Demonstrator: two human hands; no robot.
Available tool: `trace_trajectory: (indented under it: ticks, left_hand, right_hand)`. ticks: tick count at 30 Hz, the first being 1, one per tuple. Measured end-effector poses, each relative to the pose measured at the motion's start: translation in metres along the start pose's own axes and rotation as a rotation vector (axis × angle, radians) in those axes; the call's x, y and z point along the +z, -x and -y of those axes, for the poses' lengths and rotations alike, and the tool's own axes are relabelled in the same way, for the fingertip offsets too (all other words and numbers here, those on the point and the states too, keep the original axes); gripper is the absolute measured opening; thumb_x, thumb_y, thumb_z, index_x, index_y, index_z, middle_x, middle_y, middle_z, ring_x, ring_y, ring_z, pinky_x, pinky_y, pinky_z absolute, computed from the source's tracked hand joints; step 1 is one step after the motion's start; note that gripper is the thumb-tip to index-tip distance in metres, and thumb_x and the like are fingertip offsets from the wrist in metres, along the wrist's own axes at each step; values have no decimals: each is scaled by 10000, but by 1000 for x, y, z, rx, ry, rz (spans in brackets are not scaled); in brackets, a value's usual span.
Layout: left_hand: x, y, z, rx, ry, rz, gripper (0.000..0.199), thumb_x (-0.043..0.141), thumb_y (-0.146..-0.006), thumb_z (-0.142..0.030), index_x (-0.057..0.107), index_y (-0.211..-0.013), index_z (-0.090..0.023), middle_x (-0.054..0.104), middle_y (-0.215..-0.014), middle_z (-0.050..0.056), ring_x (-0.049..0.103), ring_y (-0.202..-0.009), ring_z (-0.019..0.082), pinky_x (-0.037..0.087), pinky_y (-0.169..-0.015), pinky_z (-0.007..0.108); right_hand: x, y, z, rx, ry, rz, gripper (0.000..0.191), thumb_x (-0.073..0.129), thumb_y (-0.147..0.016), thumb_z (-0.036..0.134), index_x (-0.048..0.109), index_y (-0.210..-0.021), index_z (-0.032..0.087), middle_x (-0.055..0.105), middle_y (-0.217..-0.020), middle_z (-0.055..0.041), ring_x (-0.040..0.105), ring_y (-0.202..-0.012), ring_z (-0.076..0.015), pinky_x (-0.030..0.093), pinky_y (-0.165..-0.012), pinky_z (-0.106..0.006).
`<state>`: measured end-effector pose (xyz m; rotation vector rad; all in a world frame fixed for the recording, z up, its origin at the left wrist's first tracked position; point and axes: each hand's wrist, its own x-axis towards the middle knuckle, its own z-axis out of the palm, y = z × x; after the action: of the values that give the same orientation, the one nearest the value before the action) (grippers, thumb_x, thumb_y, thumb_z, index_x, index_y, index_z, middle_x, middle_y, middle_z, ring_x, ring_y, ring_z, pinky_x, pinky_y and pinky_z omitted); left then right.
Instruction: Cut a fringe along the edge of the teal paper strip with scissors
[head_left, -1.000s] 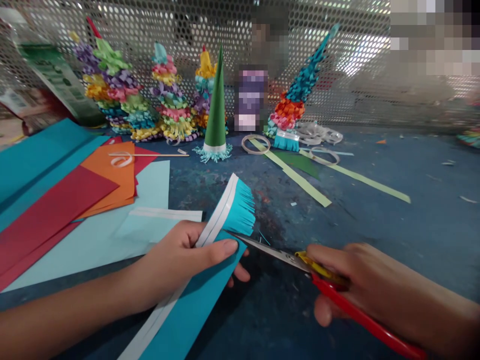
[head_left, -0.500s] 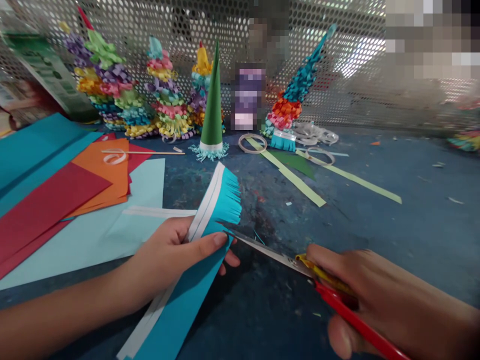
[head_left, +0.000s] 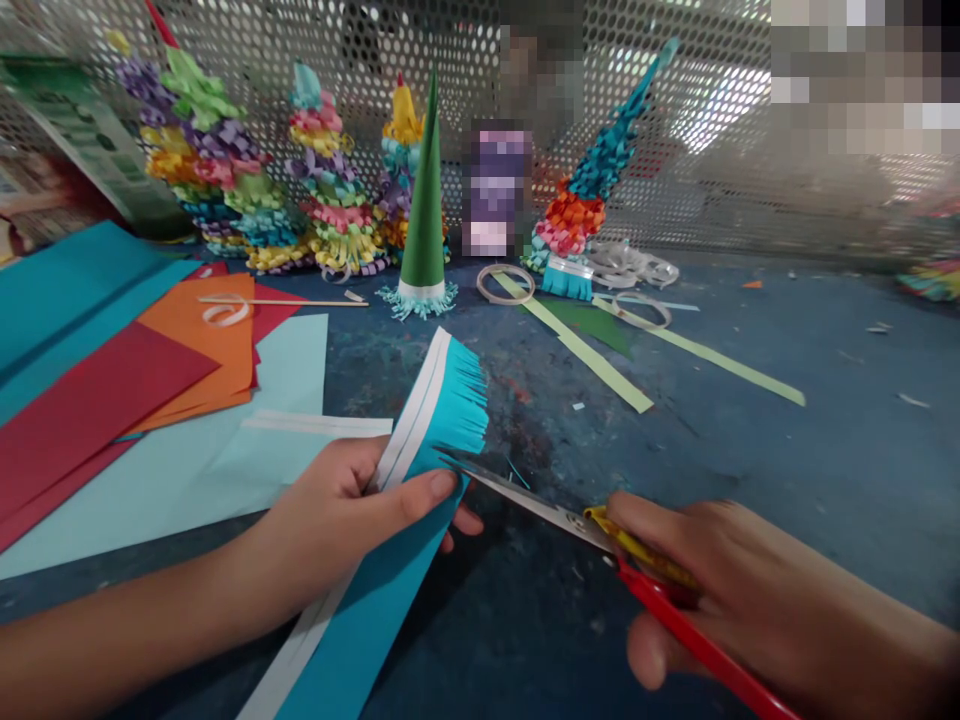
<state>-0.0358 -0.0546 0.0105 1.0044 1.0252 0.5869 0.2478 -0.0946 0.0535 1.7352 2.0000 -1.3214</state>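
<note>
Well beyond the fingers (head_left: 420, 495), a perforated metal screen (head_left: 712, 190) with rows of round holes stands along the far edge of the desk (head_left: 750, 480), whose dark blue top is mottled with worn paint and dotted with small paper scraps (head_left: 913, 400). Bright light comes through the holes up and to the right of the fingers, and the space behind the screen is too dim to read. A pixelated patch (head_left: 855, 80) hides the top right corner.

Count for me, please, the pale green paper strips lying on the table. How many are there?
2. One pale green paper strip lies right of the green paper cone; the other lies further right. Others may be hidden.
</note>
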Motion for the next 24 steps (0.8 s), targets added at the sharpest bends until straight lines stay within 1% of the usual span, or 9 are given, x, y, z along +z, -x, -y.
trace_trajectory:
  ticks: [3,6,10,14,17,20,22,24]
  left_hand:
    - [0,0,-2,9,-7,2,245,836,-907,-435,865,-821,-208,879,-815,-4,768,-676,101,587,-623,115]
    - [0,-1,-3,19,-23,-1,252,824,-919,-437,854,-834,-201,880,-821,2,781,-690,116,601,-633,132]
    - [0,-2,-3,28,-28,-13,261,822,-920,-444,846,-837,-198,881,-829,8,788,-692,125,609,-638,139]
    - [1,-2,-3,38,-49,-14,284,807,-926,-453,859,-818,-196,881,-822,19,782,-690,125,600,-632,134]
    - [2,0,-6,30,-81,-31,280,813,-911,-445,864,-795,-196,877,-808,23,769,-684,133,601,-640,150]
    - [4,3,-9,-25,-110,-88,263,808,-897,-420,862,-762,-201,862,-768,17,738,-652,135,578,-610,160]
    - [4,4,-10,-53,-123,-101,272,808,-885,-427,861,-744,-200,848,-750,23,722,-644,140,561,-592,169]
    - [3,3,-10,-71,-118,-83,292,827,-859,-462,854,-729,-202,837,-746,30,710,-633,147,557,-584,184]
  right_hand:
    - [0,-1,3,52,20,-10,220,683,-828,410,521,-744,287,837,-746,-10,666,-488,-213,365,-493,-300]
    - [-1,-2,5,78,52,-19,222,733,-798,369,535,-746,284,821,-726,-3,662,-487,-207,362,-492,-293]
    - [0,-3,1,44,81,-23,197,725,-813,360,555,-749,283,806,-702,-4,691,-527,-226,383,-518,-301]
    - [-1,-2,-1,-1,69,-39,138,681,-824,286,557,-761,282,843,-753,2,728,-568,-226,431,-555,-302]
    - [-2,-3,0,-15,27,-19,147,666,-836,258,551,-749,286,842,-698,40,694,-496,-199,409,-498,-281]
    - [-2,-5,-4,-76,-6,-20,165,628,-874,207,545,-760,291,838,-679,94,643,-422,-164,377,-439,-262]
    - [0,-6,-8,-106,-11,-50,184,616,-874,157,538,-778,293,843,-697,117,655,-425,-152,367,-423,-252]
    - [2,-6,-10,-97,-3,-63,218,603,-854,97,532,-787,291,846,-712,131,695,-461,-150,378,-429,-241]
